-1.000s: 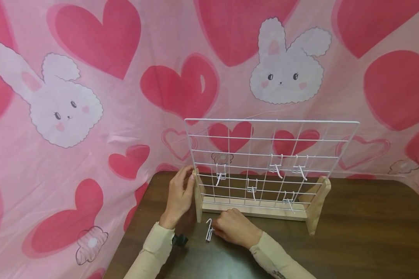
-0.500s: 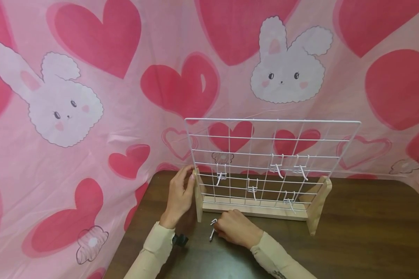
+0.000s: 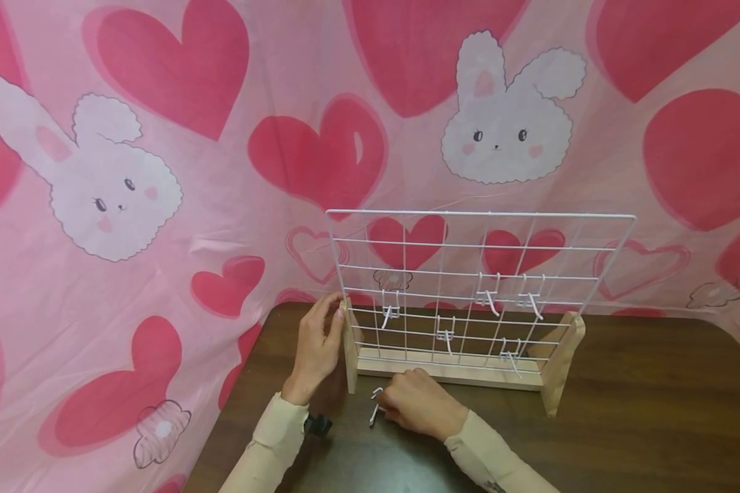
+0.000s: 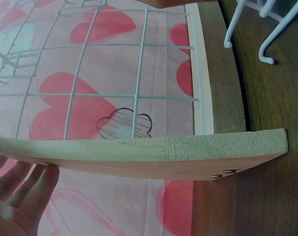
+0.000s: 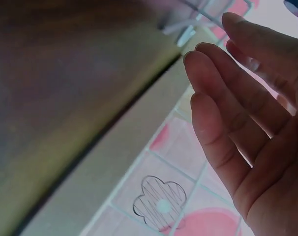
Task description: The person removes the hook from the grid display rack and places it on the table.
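A white wire grid rack (image 3: 481,213) stands on the table between two wooden side panels. My left hand (image 3: 317,346) holds the upper end of the left side panel (image 3: 350,356); in the left wrist view its fingers (image 4: 41,191) lie against the panel's outer face. Just in front of the wooden base (image 3: 450,370), my right hand (image 3: 422,404) pinches a white grid hook (image 3: 375,411). Two prongs of that hook (image 4: 235,24) show at top right in the left wrist view. Part of it is hidden behind the right hand's fingers.
Several white hooks hang on the grid, among them a left hook (image 3: 390,311), a lower middle hook (image 3: 446,334) and a lower right hook (image 3: 510,354). The right side panel (image 3: 561,363) stands on the brown table (image 3: 654,411). A pink printed cloth (image 3: 222,171) hangs behind.
The hook in my right hand has turned, so that it appears narrower and more edge-on, and sits slightly farther right. Both hands stay in nearly the same place.
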Tool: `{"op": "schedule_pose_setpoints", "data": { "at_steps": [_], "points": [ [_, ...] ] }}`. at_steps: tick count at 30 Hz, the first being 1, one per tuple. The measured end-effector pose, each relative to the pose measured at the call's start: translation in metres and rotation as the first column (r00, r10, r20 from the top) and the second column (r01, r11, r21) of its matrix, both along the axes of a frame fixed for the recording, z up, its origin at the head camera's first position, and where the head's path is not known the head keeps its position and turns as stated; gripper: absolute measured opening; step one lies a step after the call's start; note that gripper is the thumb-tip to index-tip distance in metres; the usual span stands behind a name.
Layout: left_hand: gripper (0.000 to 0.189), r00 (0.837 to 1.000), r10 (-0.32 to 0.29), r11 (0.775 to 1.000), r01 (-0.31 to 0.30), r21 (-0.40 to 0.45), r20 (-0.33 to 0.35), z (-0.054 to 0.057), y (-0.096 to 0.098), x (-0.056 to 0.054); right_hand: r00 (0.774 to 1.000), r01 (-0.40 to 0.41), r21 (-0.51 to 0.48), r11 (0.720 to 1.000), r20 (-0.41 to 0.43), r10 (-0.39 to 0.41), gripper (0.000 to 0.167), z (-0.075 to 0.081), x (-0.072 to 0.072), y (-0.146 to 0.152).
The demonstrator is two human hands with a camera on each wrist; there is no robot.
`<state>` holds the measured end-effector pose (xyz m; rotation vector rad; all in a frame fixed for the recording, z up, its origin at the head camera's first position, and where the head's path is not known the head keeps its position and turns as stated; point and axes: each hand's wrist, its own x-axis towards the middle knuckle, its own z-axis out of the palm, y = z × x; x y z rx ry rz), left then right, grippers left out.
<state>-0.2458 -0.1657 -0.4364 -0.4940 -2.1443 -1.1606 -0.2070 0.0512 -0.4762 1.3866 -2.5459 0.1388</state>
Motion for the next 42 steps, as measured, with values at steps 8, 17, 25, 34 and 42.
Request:
{"op": "schedule_pose_setpoints", "data": {
  "at_steps": [8,17,25,34,42],
  "points": [
    [0.026,1.000,-0.008,1.000,0.008,0.011,-0.003,0.000,0.000,0.000,0.990,-0.025,-0.090,0.996,-0.138,0.012,0.018,0.016,0.007,0.005],
    [0.027,1.000,-0.005,1.000,0.005,0.005,0.012,-0.001,-0.001,0.000,0.976,-0.061,-0.163,0.985,-0.217,0.024,0.019,0.038,0.014,0.007],
    [0.027,1.000,-0.001,1.000,0.001,0.004,0.008,-0.002,-0.001,0.000,0.947,-0.112,-0.254,0.961,-0.320,0.026,0.022,0.047,0.015,0.007],
    [0.026,1.000,-0.009,1.000,0.009,0.013,0.011,0.000,0.001,0.000,0.938,-0.111,-0.300,0.948,-0.346,0.001,0.020,0.055,0.016,0.008],
    [0.026,1.000,-0.009,1.000,0.009,0.009,0.000,0.000,0.000,0.000,0.927,-0.092,-0.391,0.916,-0.370,-0.065,0.021,0.066,0.013,0.008]
  ]
}}
